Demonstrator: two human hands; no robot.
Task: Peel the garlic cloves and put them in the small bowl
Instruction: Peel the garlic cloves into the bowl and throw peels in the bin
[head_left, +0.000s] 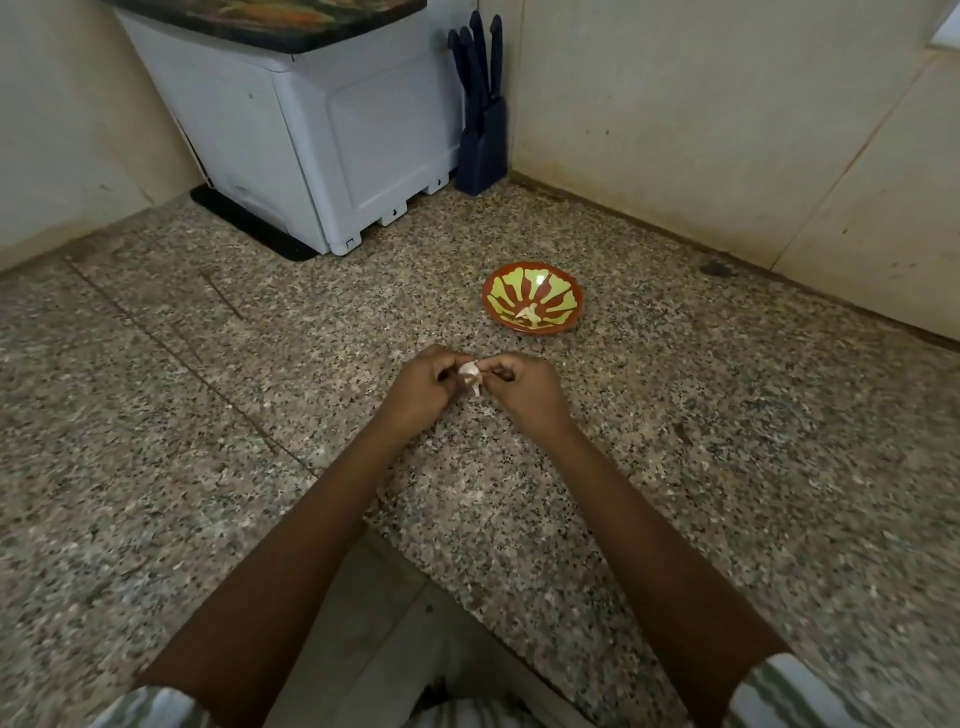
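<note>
1. Granite counter (727, 467), speckled, lies under everything.
2. Small bowl (540, 328): ahead & right of the grip, nearer the right hand (524, 387); pale bit inside, clove or skin unclear.
3. Left hand (418, 384) & right hand both pinch tight.
4. Garlic clove (469, 371) held btwn their fingertips, above the counter, w/ loose skin hanging.
</note>
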